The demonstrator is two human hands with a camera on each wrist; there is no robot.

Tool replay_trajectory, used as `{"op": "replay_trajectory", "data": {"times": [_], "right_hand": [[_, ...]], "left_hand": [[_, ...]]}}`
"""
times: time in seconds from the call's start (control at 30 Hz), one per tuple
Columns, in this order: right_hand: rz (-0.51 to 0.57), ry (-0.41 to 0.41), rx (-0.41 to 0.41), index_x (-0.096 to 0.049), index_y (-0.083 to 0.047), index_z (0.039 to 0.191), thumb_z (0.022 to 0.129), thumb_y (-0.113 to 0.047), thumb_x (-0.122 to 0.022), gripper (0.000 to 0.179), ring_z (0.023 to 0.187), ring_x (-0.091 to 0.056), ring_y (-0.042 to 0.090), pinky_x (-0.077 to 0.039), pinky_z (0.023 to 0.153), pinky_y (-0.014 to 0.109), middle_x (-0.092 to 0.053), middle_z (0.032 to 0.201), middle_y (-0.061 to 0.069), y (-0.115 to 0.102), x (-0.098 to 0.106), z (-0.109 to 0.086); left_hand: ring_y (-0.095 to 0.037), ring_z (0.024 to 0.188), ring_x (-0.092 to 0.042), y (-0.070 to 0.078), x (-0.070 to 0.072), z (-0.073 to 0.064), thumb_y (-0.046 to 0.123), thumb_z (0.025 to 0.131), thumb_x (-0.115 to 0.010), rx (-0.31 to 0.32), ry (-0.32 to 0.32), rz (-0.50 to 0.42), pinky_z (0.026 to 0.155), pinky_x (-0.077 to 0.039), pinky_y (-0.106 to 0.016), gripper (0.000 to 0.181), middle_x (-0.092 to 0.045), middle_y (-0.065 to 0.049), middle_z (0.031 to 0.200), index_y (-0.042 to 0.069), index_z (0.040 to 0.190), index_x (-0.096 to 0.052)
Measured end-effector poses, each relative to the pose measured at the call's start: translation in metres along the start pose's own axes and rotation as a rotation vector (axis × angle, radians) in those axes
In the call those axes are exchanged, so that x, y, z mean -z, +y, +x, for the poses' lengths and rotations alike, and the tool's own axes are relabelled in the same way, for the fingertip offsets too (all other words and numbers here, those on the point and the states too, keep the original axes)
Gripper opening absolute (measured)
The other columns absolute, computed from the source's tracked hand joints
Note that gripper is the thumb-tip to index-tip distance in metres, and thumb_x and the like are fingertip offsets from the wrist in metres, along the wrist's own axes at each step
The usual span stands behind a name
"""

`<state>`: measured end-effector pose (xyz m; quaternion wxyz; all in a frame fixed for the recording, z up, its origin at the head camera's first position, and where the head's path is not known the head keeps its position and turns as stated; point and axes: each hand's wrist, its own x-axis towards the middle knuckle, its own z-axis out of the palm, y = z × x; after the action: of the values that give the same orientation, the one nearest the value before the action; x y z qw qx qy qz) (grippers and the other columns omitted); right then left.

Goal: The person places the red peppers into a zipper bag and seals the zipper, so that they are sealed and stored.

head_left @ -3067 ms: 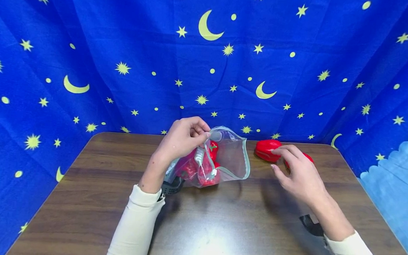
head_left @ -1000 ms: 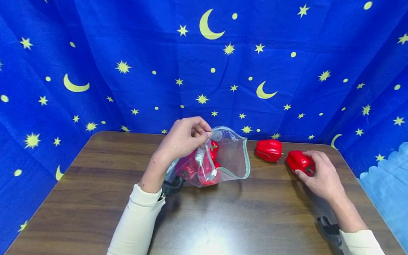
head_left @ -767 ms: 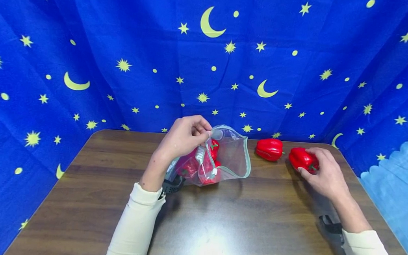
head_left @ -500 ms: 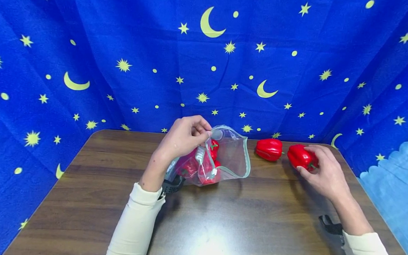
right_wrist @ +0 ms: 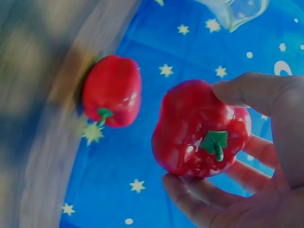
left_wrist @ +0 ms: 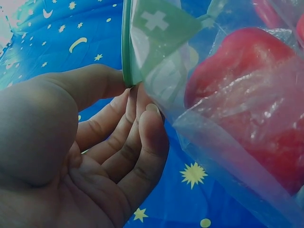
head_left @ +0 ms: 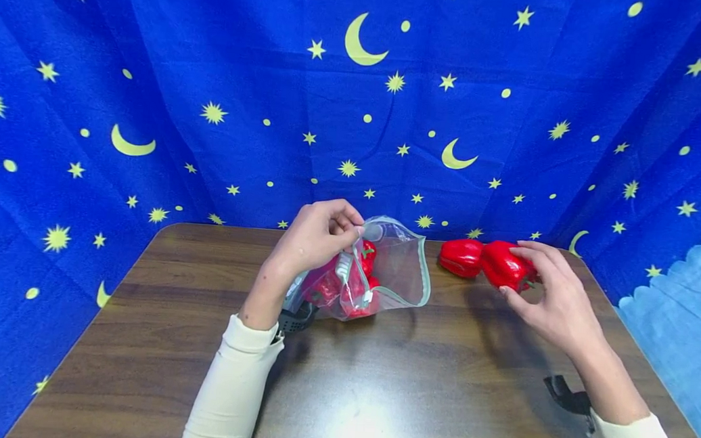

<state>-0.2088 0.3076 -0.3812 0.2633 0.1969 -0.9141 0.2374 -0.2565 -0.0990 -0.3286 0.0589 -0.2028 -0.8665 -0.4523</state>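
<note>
My left hand [head_left: 319,237] pinches the rim of a clear zip bag [head_left: 399,266] between thumb and fingers, its mouth gaping to the right. Inside the bag lie several red bell peppers [left_wrist: 242,95], seen through the plastic in the left wrist view. My right hand [head_left: 555,298] grips another red bell pepper [right_wrist: 199,128] around its sides, the green stem turned toward the wrist. In the head view a shadow falls on the table below that hand. One more red bell pepper [head_left: 460,257] lies on the table between the bag and the held pepper, partly overlapped by it.
The brown wooden table [head_left: 193,371] ends at a blue cloth [head_left: 245,69] with yellow moons and stars, hanging behind and at the sides. A light-blue scalloped cloth piece [head_left: 685,317] hangs at the right.
My right hand has gone from above the nearer pepper to the farther right one, gripped it, and moved it up and left. My left hand keeps its pinch on the bag.
</note>
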Motion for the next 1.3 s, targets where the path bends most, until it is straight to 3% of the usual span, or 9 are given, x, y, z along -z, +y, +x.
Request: {"op": "replay_trajectory", "data": {"times": [0.3,0.67,1.0,1.3], "right_hand": [[0.034,-0.017,0.061,-0.064,-0.005,0.136,0.073,-0.003,-0.093,0.07,0.121,-0.061,0.029,-0.036,0.094,-0.001,-0.06,0.145,0.013,-0.028,0.01,0.003],[0.132,-0.059,0.142,-0.065,-0.01,0.139,0.074,-0.002,-0.092,0.071,0.128,-0.059,0.024,-0.042,0.097,0.005,-0.059,0.148,0.008,-0.062,0.003,0.017],[0.18,-0.082,0.173,-0.066,-0.012,0.138,0.073,-0.001,-0.094,0.072,0.136,-0.056,0.026,-0.043,0.1,0.006,-0.059,0.149,0.005,-0.076,-0.003,0.023],[0.213,-0.098,0.195,-0.066,-0.012,0.138,0.075,-0.003,-0.093,0.069,0.132,-0.057,0.022,-0.046,0.099,0.009,-0.059,0.148,0.004,-0.084,-0.008,0.028]], "left_hand": [[-0.018,0.072,-0.067,0.001,-0.001,0.001,0.02,0.1,-0.074,-0.004,-0.006,-0.005,0.062,-0.05,-0.036,0.006,-0.072,0.002,0.086,0.017,0.105,-0.074],[-0.016,0.07,-0.068,0.002,-0.003,0.002,0.017,0.099,-0.075,-0.024,-0.005,-0.011,0.063,-0.051,-0.034,0.007,-0.073,0.001,0.085,0.014,0.105,-0.075],[-0.016,0.071,-0.069,0.002,-0.004,0.002,0.019,0.099,-0.075,-0.015,-0.009,-0.009,0.063,-0.053,-0.035,0.008,-0.073,0.002,0.086,0.014,0.105,-0.074],[-0.017,0.073,-0.068,0.004,-0.004,0.002,0.019,0.099,-0.076,-0.015,-0.014,-0.009,0.065,-0.054,-0.035,0.008,-0.072,0.001,0.087,0.015,0.105,-0.074]]}}
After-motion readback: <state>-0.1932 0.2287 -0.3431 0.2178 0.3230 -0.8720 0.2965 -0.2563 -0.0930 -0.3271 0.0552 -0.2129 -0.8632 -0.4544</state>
